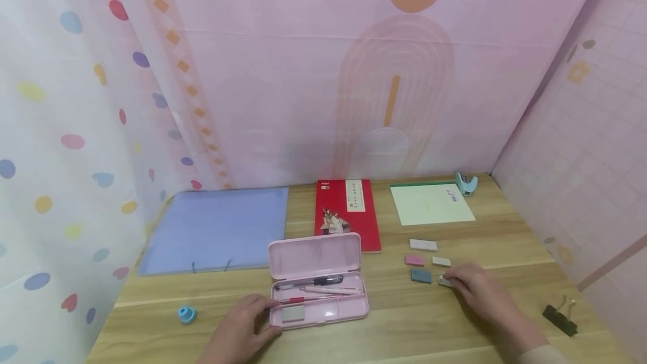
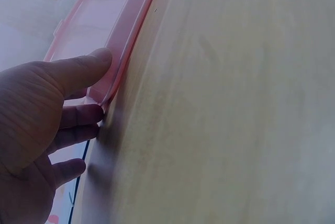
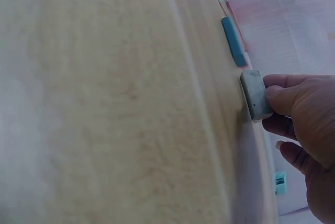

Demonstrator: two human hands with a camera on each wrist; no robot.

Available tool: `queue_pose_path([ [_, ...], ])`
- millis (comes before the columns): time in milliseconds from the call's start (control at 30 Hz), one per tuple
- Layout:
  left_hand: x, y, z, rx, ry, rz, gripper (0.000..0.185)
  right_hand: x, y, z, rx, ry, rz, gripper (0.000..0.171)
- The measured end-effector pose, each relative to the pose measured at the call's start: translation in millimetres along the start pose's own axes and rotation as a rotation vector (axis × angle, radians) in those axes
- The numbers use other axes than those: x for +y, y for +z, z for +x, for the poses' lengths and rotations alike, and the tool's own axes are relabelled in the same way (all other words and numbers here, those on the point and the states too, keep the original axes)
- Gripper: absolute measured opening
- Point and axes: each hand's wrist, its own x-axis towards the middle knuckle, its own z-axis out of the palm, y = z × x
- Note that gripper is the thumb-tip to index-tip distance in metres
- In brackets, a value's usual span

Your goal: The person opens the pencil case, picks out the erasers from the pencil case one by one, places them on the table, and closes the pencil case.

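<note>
A pink pencil case [image 1: 347,312] lies with its lid [image 1: 314,257] raised at the back. Inside are several pens [image 1: 328,281] and a pale eraser [image 1: 293,313] in the front left compartment. My left hand [image 1: 241,327] holds the case's left end, thumb at the front corner, as the left wrist view also shows. Right of the case, my right hand [image 1: 477,288] pinches a greyish-white eraser [image 3: 255,96] between thumb and fingers. Close by lie a blue eraser [image 1: 421,276], a pink eraser [image 1: 414,260], a small white eraser [image 1: 441,262] and a larger white one [image 1: 423,245].
A blue folder [image 1: 222,229] lies back left, beside a red book [image 1: 364,223] behind the case. A pale green pad [image 1: 429,206] and a light blue stapler-like device [image 1: 466,184] are back right. A blue sharpener-like piece [image 1: 186,314] sits left, a black binder clip [image 1: 560,319] right.
</note>
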Motion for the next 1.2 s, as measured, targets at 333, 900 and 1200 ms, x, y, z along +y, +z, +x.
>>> queue_pose_path([
  [333, -1.5, 2.0, 3.0, -0.027, -0.033, -0.014, 0.051, 3.8, 7.3, 0.2, -0.027, 0.036, 0.008, 0.022],
  [900, 0.5, 0.6, -0.4, -0.062, -0.068, -0.033, 0.050, 3.4, 12.3, 1.0, -0.060, 0.031, -0.053, 0.025],
  [1200, 0.3, 2.2, 0.5, -0.008, -0.027, 0.004, 0.048, -56.6, 9.6, 17.4, 0.029, -0.184, -0.009, 0.026],
])
